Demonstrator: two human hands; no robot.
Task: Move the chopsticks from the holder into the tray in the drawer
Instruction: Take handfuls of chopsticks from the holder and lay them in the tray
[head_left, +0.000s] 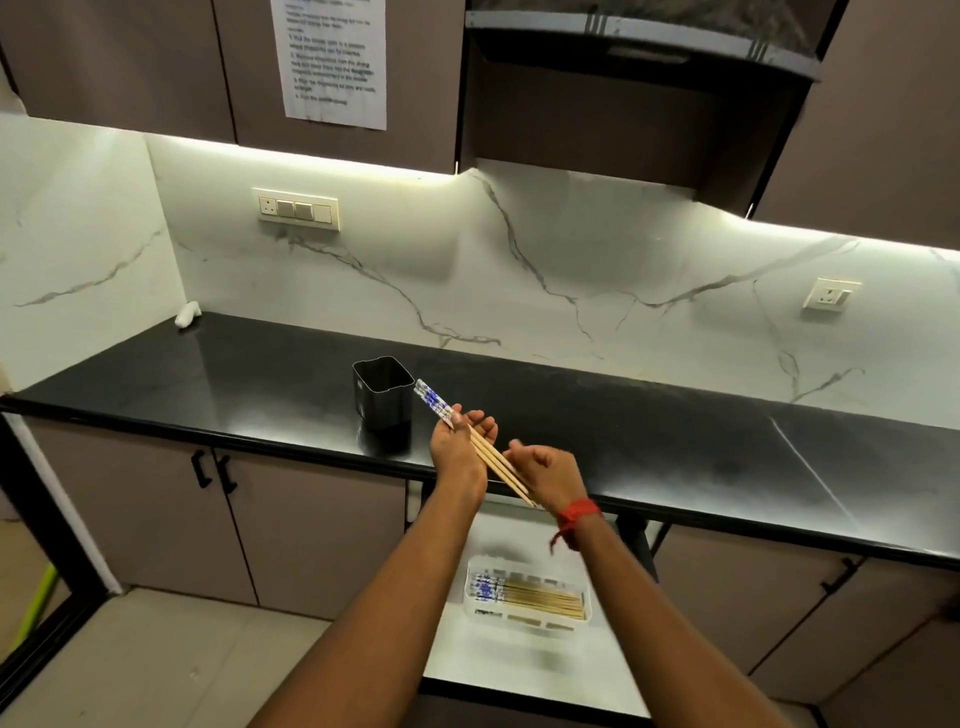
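A black square holder (383, 391) stands on the dark countertop and looks empty. Just to its right, my left hand (460, 446) grips a small bundle of wooden chopsticks (483, 448) with blue-and-white patterned tops; they slant from upper left to lower right. My right hand (545, 470) touches the thin ends of the same bundle above the counter's front edge. Below, the open drawer (467, 654) holds a white tray (524, 626) with several more chopsticks lying in it, patterned ends to the left.
The black countertop (727, 436) runs left to right under a marble backsplash with two sockets. A small white object (187, 314) lies in the far left corner. Cupboard doors with black handles flank the drawer. A printed sheet hangs on the upper cabinet.
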